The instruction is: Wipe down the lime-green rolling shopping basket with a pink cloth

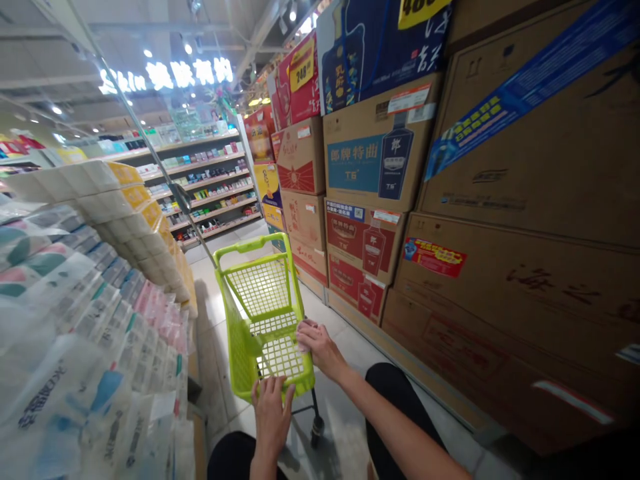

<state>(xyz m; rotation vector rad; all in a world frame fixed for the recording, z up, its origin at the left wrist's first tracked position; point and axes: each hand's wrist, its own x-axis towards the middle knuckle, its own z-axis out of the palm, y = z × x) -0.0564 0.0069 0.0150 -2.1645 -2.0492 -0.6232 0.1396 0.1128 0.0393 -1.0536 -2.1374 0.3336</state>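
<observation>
A small lime-green plastic shopping cart point(236, 360) with a grid basket stands on the floor in front of me, seen from its low end. My left hand point(273, 407) grips the near rim, fingers over the edge and thumb apart from them. In my right hand point(320, 347) is a crumpled pinkish-grey cloth point(303, 335), pressed against the basket's right rim. Part of the cloth is hidden under the fingers. Nothing lies in the basket. A thin metal pole point(137, 123) rises from the cart's far left side toward the upper left.
Stacked cardboard liquor cartons point(355, 157) wall the right side. Bagged tissue packs point(100, 333) are piled close on the left, with white and yellow packs point(107, 207) beyond. Shelves of small goods point(210, 180) stand at the back. My bent knees point(400, 413) flank the cart's near end.
</observation>
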